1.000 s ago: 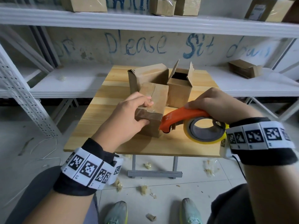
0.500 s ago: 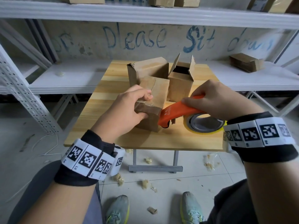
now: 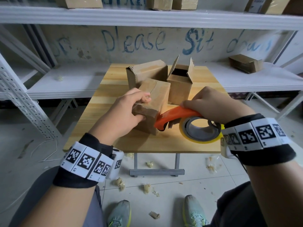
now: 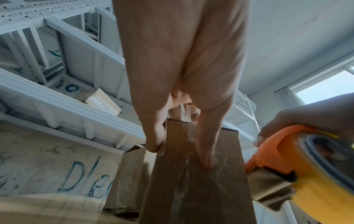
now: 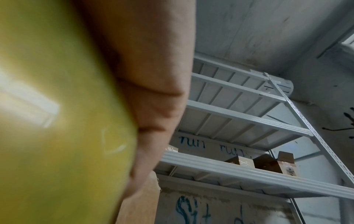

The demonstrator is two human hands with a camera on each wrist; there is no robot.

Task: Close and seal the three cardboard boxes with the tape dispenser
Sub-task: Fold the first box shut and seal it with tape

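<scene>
Three cardboard boxes stand on the wooden table. My left hand grips the near corner of the nearest box, thumb on its taped side, fingers curled over the top; this box fills the left wrist view. My right hand grips the orange tape dispenser, whose nose touches that box's right edge. Its yellow tape roll lies toward me, and this roll fills the right wrist view. Behind stand a closed box and an open-flapped box.
White metal shelving surrounds the table, with more boxes on the upper shelf and one box on the low shelf at right. Crumpled tape scraps litter the tiled floor by my shoes. The table's front edge runs near my wrists.
The dispenser's nose has risen slightly along the box's right edge and its handle has tilted up. My left hand keeps its grip on the box.
</scene>
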